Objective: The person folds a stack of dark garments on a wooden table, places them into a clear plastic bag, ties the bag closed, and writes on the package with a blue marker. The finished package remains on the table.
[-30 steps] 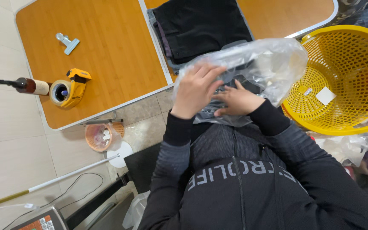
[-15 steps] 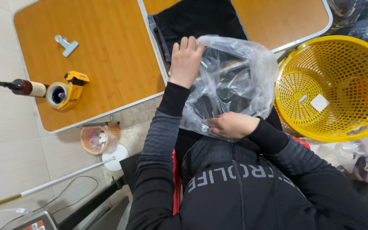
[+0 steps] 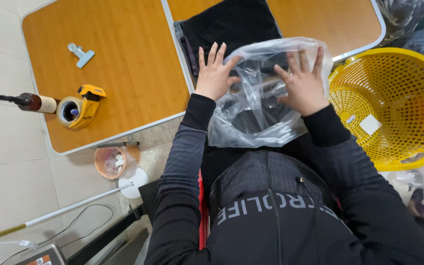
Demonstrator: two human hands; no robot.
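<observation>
A clear plastic bag [image 3: 258, 115] with a dark garment inside lies across my lap and the table edge. My left hand [image 3: 214, 73] rests flat on the bag's upper left corner, fingers spread. My right hand [image 3: 303, 83] presses flat on the bag's upper right part, fingers apart too. Neither hand grips anything. Under the bag's far end lies a stack of black folded clothes [image 3: 226, 24] on the orange table [image 3: 123, 64].
A yellow perforated basket [image 3: 393, 103] stands at the right. On the table's left are a yellow tape dispenser [image 3: 82, 105], a dark bottle [image 3: 28, 102] and a metal clip [image 3: 80, 53]. A small bin [image 3: 113, 161] and a white pole [image 3: 60, 211] are on the floor.
My left hand moved from the bag's middle up to its far left corner and flattened. My right hand left the bag's near edge and went to the upper right, fingers spread.
</observation>
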